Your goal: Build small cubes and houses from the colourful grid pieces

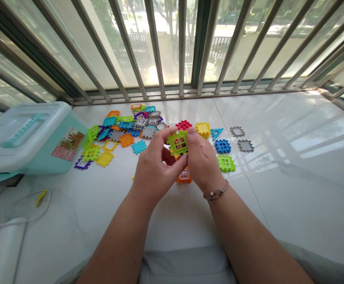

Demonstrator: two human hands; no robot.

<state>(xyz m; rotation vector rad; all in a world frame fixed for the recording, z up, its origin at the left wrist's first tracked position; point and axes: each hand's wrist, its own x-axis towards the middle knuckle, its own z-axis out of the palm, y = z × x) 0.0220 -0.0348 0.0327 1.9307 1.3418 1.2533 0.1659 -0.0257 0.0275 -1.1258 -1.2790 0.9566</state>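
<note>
Though square with no long axis, flat face tilted up toward the head camera: a lime-green waffle block (pixel 178 143), gripped firmly between left hand (pixel 151 167) and right hand (pixel 202 161), just above an orange block (pixel 184 176) on a white marble ledge (pixel 184 221)

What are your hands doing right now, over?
Left hand, right hand gripping green waffle block. Orange waffle block below hands. Red waffle block just beyond.

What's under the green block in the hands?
Below the green block, held by the left hand and right hand, a red piece and orange block show. The hands hide the rest.
</note>
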